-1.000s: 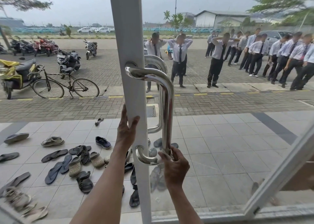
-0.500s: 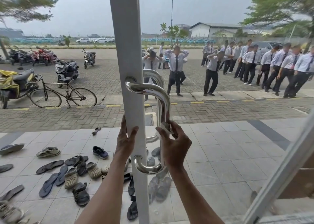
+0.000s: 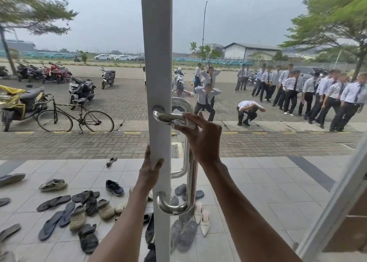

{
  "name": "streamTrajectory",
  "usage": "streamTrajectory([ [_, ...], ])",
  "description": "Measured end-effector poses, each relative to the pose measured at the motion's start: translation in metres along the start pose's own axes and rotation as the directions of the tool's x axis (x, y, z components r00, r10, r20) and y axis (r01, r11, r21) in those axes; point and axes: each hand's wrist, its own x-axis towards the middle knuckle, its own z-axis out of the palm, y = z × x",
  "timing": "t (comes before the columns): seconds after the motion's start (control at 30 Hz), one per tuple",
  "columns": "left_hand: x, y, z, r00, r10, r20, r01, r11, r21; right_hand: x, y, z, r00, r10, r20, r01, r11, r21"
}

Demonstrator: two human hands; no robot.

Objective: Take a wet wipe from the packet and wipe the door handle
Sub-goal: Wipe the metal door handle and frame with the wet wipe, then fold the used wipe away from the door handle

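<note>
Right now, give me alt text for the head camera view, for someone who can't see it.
A person's right hand presses a white wet wipe against the top bend of a steel door handle, while the left hand steadies the white door frame. Through the glass, sandals and shoes lie scattered on a tiled porch.

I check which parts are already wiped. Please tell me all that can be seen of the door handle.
The handle is a polished metal tube, shiny, bent like a D: a long upright bar with curved ends fixed to the white door frame. The right hand presses a white wipe on its upper bend. The left hand holds the frame, not the handle. A twin handle shows behind the glass.
</note>
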Motion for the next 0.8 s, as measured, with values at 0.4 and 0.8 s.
streamTrajectory([
  [0.4,0.003,0.004,-0.012,0.998,-0.043,0.043,0.043,0.999,0.003,0.042,-0.074,0.065,0.830,-0.185,0.527,0.428,0.816,-0.389],
  [0.8,-0.076,-0.064,-0.116,0.923,-0.350,-0.161,0.282,0.898,-0.337,-0.115,-0.022,0.146,0.812,0.341,0.474,-0.317,0.939,-0.131],
])
